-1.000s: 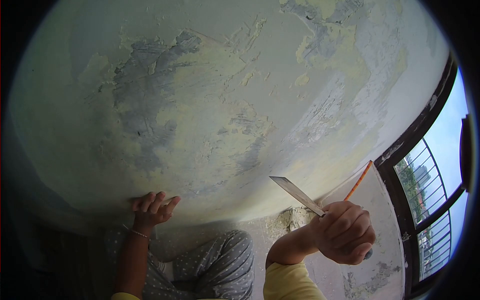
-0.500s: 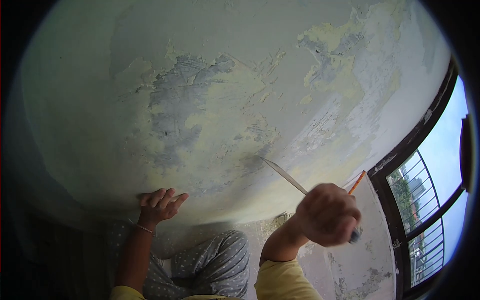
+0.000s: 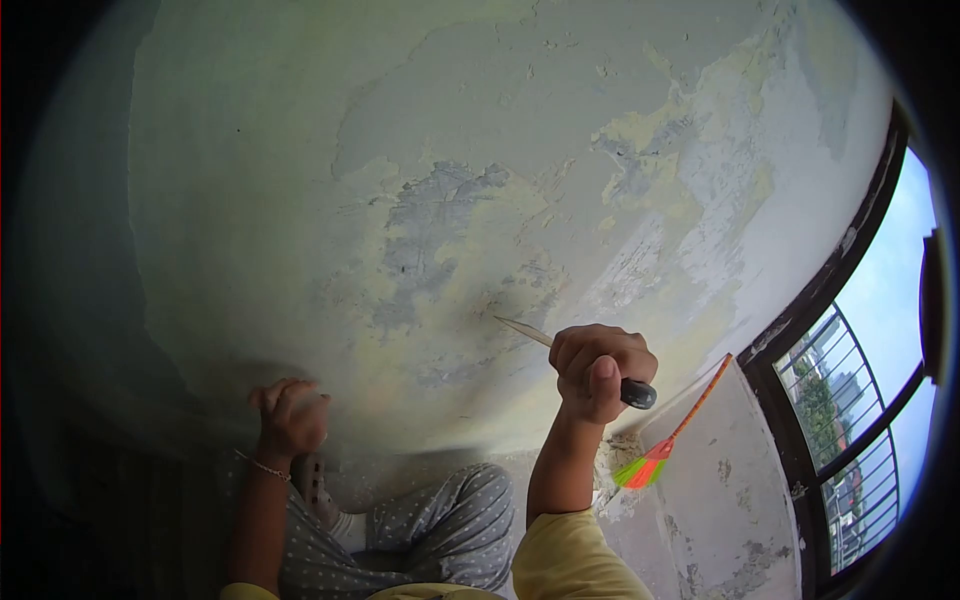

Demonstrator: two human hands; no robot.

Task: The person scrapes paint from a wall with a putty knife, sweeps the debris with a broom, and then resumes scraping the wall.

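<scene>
My right hand [image 3: 603, 372] is wrapped round the dark handle of a scraper [image 3: 525, 329]. The scraper's thin blade points left, its tip at or very near a wall [image 3: 440, 230] with peeling paint and grey bare patches. Whether the tip touches the wall I cannot tell. My left hand [image 3: 291, 415] is by the lower left part of the wall, its fingers bent and apart, slightly blurred, with nothing in them.
A broom [image 3: 645, 466] with green and red bristles and an orange handle leans in the corner at the right. A dark-framed window [image 3: 790, 410] with outside bars stands at the far right. My bent legs [image 3: 440, 530] are below, in dotted trousers.
My right hand with the scraper has moved left and up, and the broom's bristles now show. My left hand has curled its fingers and shifted slightly. The view has turned a little.
</scene>
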